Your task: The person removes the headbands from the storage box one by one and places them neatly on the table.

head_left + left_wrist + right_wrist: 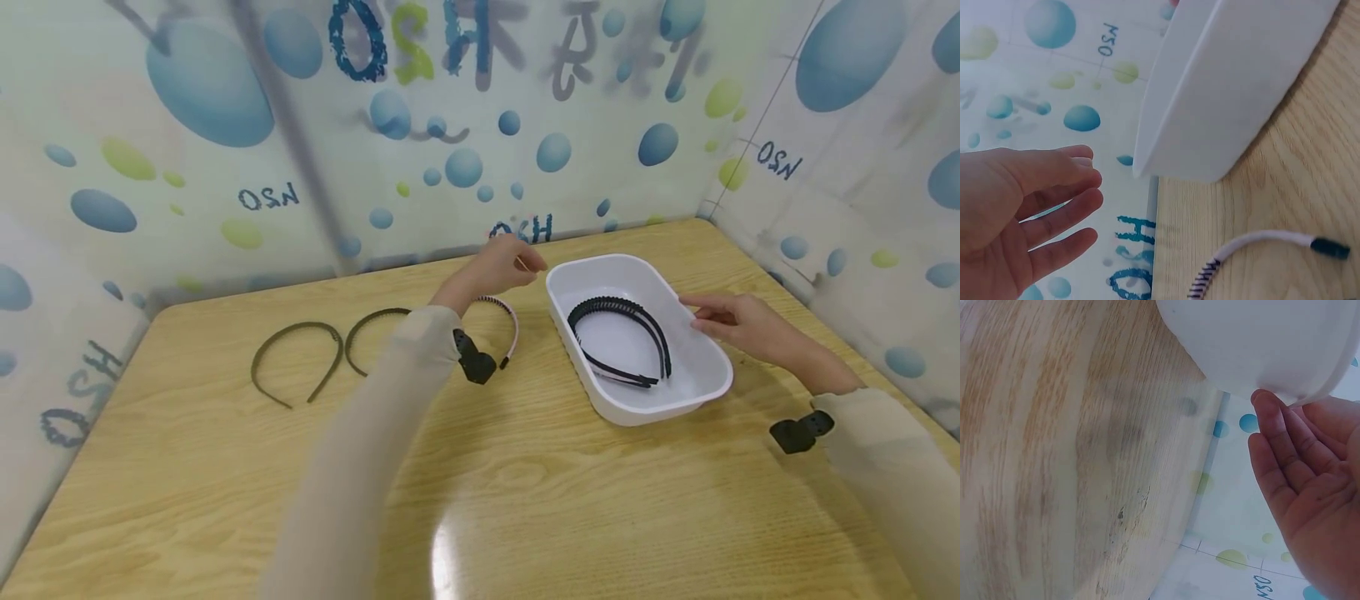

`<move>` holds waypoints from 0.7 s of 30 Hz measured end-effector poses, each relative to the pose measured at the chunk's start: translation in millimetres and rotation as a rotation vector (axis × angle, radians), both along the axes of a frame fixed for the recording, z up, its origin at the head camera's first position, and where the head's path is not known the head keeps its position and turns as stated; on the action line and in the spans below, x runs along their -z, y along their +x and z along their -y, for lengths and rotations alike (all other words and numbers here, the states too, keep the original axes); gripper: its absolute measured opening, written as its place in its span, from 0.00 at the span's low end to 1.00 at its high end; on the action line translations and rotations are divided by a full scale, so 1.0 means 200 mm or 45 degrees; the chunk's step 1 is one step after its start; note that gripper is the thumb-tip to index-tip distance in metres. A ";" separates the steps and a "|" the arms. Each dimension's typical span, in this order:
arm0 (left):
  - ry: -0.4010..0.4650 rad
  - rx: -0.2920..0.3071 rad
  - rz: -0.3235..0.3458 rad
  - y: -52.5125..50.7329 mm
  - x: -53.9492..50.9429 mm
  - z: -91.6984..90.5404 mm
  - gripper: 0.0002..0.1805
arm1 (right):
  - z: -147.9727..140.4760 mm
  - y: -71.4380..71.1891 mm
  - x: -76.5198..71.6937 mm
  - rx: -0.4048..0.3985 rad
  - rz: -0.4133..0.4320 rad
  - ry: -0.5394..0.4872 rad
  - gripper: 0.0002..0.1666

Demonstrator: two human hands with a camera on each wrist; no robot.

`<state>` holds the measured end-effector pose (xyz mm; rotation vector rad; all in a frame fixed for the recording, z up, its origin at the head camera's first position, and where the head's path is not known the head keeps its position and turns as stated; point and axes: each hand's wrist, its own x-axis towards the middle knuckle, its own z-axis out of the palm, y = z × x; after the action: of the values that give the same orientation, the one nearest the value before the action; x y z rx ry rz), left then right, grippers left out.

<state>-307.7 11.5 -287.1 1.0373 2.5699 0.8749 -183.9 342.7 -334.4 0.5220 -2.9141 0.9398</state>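
A white plastic basket (699, 367) stands on the table, holding black headbands (617, 305) that lie together on its bottom. My right hand (742, 323) pinches the basket's right rim; in the right wrist view, the fingers (1294, 462) lie under the rim and the thumb goes over it. Just off the basket's far left corner hovers my left hand (1010, 206), holding nothing, fingers loosely bent. Below that hand, a pink headband (1266, 236) with dark tips and a dark striped stretch lies on the table, partly hidden by the forearm in the head view.
Two more dark headbands lie farther left: one at the far left (296, 327), another (375, 315) partly covered by my left sleeve (375, 433). A patterned wall covering (465, 200) rises behind the wooden table (525, 500) and along its sides.
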 end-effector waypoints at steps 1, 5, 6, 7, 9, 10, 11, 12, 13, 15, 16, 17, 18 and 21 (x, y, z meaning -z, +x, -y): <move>0.011 0.013 0.004 0.00 0.00 -0.01 0.13 | 0.00 0.00 0.00 -0.003 -0.005 -0.004 0.21; 0.043 0.052 0.015 0.01 0.00 -0.07 0.13 | 0.00 0.00 0.00 -0.016 -0.025 -0.013 0.21; 0.048 0.058 0.019 0.01 0.00 -0.08 0.13 | -0.01 0.00 0.00 -0.020 -0.024 -0.015 0.21; 0.052 0.065 0.024 0.01 0.00 -0.10 0.13 | -0.01 0.00 0.01 -0.023 -0.022 -0.015 0.21; 0.048 0.074 0.017 0.02 0.00 -0.12 0.13 | -0.01 0.00 0.01 -0.027 -0.018 -0.016 0.22; 0.048 0.078 0.018 0.02 0.00 -0.14 0.13 | -0.01 0.00 0.01 -0.030 -0.016 -0.018 0.22; 0.047 0.083 0.016 0.02 0.00 -0.15 0.13 | -0.01 0.00 0.01 -0.028 -0.014 -0.018 0.22; 0.047 0.090 0.016 0.02 0.00 -0.16 0.13 | -0.01 0.00 0.01 -0.025 -0.015 -0.019 0.22; 0.042 0.095 0.015 0.02 0.00 -0.17 0.13 | -0.01 0.00 0.01 -0.021 -0.014 -0.020 0.21; 0.044 0.100 0.023 0.02 0.00 -0.20 0.13 | 0.00 0.00 0.00 -0.018 -0.012 -0.024 0.21; 0.045 0.105 0.026 0.02 0.00 -0.21 0.13 | 0.00 0.00 0.00 -0.016 -0.010 -0.026 0.21; 0.047 0.107 0.030 0.02 0.01 -0.22 0.13 | 0.00 0.00 0.00 -0.014 -0.010 -0.027 0.21; 0.051 0.105 0.034 0.02 0.01 -0.23 0.13 | 0.00 0.00 0.00 -0.016 -0.009 -0.028 0.21; 0.054 0.095 0.048 0.02 0.02 -0.26 0.13 | 0.00 0.01 0.00 -0.019 -0.012 -0.027 0.21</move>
<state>-303.7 64.0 -290.7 1.1099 2.4754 0.9248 -182.9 342.8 -334.4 0.5461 -2.8929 0.9658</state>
